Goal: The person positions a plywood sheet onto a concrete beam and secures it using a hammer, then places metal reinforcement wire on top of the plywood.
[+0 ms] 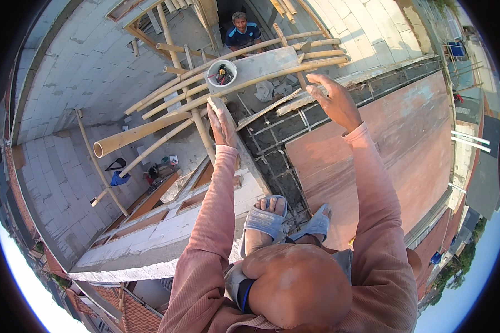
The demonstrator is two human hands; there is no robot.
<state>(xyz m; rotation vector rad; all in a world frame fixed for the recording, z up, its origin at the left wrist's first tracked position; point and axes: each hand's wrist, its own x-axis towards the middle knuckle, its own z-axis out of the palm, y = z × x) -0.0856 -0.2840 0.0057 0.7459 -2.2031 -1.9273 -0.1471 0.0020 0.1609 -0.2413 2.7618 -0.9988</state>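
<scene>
My left hand is at the pale edge board along the wall top, fingers stretched out; whether it presses on it is unclear. My right hand is raised over the narrow trench with steel rebar, fingers apart and slightly bent, holding nothing visible. Loose wooden strips lie near it. My sandalled feet stand at the trench, beside a large reddish plywood panel.
Bamboo poles form scaffolding, carrying a plank and a white bucket of tools. Another person is below, behind the poles. Left is a drop to a lower floor with scattered items, within block walls. Rooftops lie beyond the edges.
</scene>
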